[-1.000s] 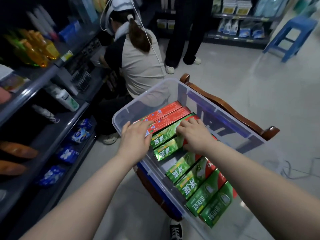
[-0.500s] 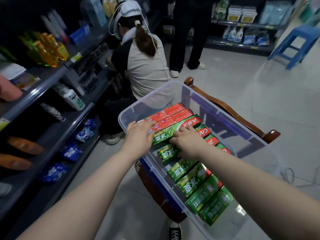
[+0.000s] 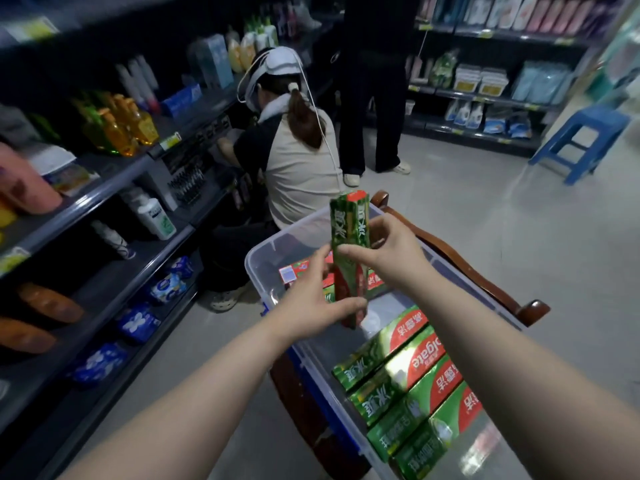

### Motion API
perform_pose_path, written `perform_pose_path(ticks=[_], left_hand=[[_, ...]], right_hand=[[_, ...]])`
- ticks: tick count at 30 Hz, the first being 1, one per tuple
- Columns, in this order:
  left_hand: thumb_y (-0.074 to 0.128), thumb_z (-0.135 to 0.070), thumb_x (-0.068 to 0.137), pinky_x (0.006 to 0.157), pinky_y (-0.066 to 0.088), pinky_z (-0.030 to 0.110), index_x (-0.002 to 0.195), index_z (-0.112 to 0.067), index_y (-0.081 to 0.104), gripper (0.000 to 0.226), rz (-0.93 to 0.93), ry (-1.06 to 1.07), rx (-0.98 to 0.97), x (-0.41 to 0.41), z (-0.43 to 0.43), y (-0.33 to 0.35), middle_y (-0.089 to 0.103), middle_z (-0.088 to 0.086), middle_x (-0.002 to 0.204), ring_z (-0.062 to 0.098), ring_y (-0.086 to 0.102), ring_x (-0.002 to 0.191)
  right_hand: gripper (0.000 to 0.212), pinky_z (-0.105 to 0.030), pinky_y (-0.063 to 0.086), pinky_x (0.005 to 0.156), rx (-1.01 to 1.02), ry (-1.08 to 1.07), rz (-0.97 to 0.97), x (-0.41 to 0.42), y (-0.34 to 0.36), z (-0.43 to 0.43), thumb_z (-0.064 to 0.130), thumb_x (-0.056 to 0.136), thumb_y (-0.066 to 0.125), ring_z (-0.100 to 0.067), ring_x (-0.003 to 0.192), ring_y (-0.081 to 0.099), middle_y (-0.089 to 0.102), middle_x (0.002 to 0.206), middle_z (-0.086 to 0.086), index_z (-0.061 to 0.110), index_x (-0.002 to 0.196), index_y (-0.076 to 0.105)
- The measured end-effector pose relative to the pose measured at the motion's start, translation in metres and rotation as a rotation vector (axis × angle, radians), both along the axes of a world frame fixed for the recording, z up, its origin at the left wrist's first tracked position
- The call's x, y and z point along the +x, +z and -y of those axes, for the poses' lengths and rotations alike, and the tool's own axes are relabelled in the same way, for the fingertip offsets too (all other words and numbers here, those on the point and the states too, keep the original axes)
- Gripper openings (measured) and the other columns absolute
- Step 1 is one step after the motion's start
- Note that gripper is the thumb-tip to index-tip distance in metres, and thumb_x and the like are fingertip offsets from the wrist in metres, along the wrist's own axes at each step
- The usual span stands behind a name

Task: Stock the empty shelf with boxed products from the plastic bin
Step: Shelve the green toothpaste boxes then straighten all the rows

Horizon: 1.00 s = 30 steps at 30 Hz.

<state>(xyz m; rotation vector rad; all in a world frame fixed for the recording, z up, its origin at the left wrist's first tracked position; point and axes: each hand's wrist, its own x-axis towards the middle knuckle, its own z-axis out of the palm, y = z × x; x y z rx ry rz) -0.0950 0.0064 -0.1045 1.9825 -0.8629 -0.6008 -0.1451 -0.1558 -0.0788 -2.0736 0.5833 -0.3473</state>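
Observation:
A clear plastic bin [image 3: 258, 268] sits on a wooden chair and holds several green and red toothpaste boxes [image 3: 412, 379]. Above the bin, two or three green toothpaste boxes [image 3: 349, 237] stand upright as a stack between my hands. My left hand [image 3: 317, 303] grips the stack low on its left side. My right hand [image 3: 388, 252] holds its upper right side. A dark shelf [image 3: 114, 285] at the left has bare space behind a few items.
A crouching person [image 3: 298, 161] works at the left shelving just beyond the bin. Another person's legs [image 3: 377, 98] stand behind. A blue stool [image 3: 585, 140] is at the far right. The wooden chair back [image 3: 485, 282] rims the bin's right side.
Both hands were pressing on flat boxes in the bin. Now they have lifted a stack of green boxes out and turned it upright above the bin.

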Motion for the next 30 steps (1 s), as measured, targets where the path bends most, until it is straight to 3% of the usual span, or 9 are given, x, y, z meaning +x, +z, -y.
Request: perform_pose_path(ticks=[3,6,9,12,19,22,25,27,30], left_hand=[[0.067,-0.028,0.084,0.088,0.042,0.026,0.142,-0.028,0.017,0.076,0.102,0.108,0.038,-0.001,0.006,0.004,0.051,-0.009,0.119,0.014,0.055,0.111],[0.06,-0.027,0.089,0.087,0.046,0.031,0.136,-0.021,0.029,0.057,0.139,0.212,0.068,0.014,-0.004,0.011,0.06,0.002,0.119,0.021,0.058,0.109],[0.062,-0.028,0.087,0.082,0.044,0.027,0.13,-0.017,0.041,0.049,0.143,0.314,0.112,0.034,-0.017,0.024,0.062,0.002,0.115,0.019,0.059,0.103],[0.068,-0.029,0.083,0.086,0.051,0.035,0.122,-0.02,0.049,0.044,0.038,0.403,0.115,0.046,-0.025,0.034,0.064,0.0,0.11,0.018,0.063,0.096],[0.069,-0.018,0.084,0.084,0.055,0.045,0.11,-0.024,0.057,0.029,-0.238,0.397,-0.012,0.057,-0.044,0.048,0.07,0.004,0.1,0.022,0.068,0.086],[0.067,-0.014,0.086,0.084,0.055,0.046,0.116,-0.019,0.058,0.033,-0.338,0.418,-0.022,0.058,-0.061,0.053,0.069,0.008,0.103,0.023,0.068,0.083],[0.065,-0.01,0.087,0.076,0.057,0.039,0.122,-0.016,0.055,0.036,-0.408,0.451,-0.037,0.059,-0.083,0.059,0.069,0.006,0.099,0.018,0.068,0.075],[0.063,-0.008,0.087,0.065,0.057,0.03,0.121,-0.016,0.054,0.036,-0.406,0.483,-0.043,0.06,-0.102,0.067,0.069,0.003,0.092,0.012,0.066,0.065],[0.061,-0.006,0.088,0.055,0.056,0.023,0.118,-0.015,0.055,0.032,-0.397,0.567,-0.059,0.064,-0.138,0.082,0.067,0.004,0.086,0.008,0.064,0.055]], right_hand=[[0.064,-0.042,0.055,0.077,0.228,-0.107,-0.008,0.008,-0.011,-0.006,0.075,0.05,0.073,-0.017,0.081,0.067,0.069,0.088,0.002,0.026,0.089,0.058],[0.038,-0.035,0.055,0.076,0.305,-0.05,-0.005,0.009,-0.02,-0.005,0.047,0.086,0.063,-0.014,0.076,0.065,0.069,0.102,-0.008,0.015,0.107,0.061],[0.035,-0.035,0.048,0.088,-0.264,0.122,-0.192,0.005,-0.043,0.003,0.03,0.091,0.061,-0.019,0.102,0.06,0.064,0.118,-0.002,0.018,0.123,0.059],[0.046,-0.036,0.04,0.093,-0.73,0.396,-0.397,0.011,-0.072,0.001,0.031,0.087,0.06,-0.025,0.117,0.049,0.055,0.131,0.001,0.027,0.131,0.052],[0.047,-0.04,0.031,0.094,-1.016,0.535,-0.504,0.02,-0.096,-0.015,0.027,0.08,0.06,-0.028,0.115,0.042,0.047,0.126,-0.003,0.02,0.124,0.045],[0.043,-0.038,0.03,0.092,-1.009,0.537,-0.5,0.02,-0.098,-0.015,0.026,0.082,0.058,-0.025,0.114,0.043,0.052,0.126,0.0,0.023,0.123,0.044],[0.05,-0.037,0.031,0.093,-0.959,0.504,-0.453,0.019,-0.082,-0.005,0.043,0.08,0.063,-0.023,0.116,0.045,0.055,0.124,0.002,0.029,0.126,0.049],[0.054,-0.037,0.037,0.093,-0.829,0.469,-0.346,0.021,-0.055,0.0,0.046,0.076,0.068,-0.024,0.113,0.051,0.06,0.121,0.001,0.032,0.126,0.054],[0.036,-0.033,0.045,0.081,-0.472,0.494,-0.159,0.029,0.006,-0.012,0.034,0.081,0.071,-0.017,0.094,0.061,0.068,0.105,0.006,0.034,0.117,0.063]])
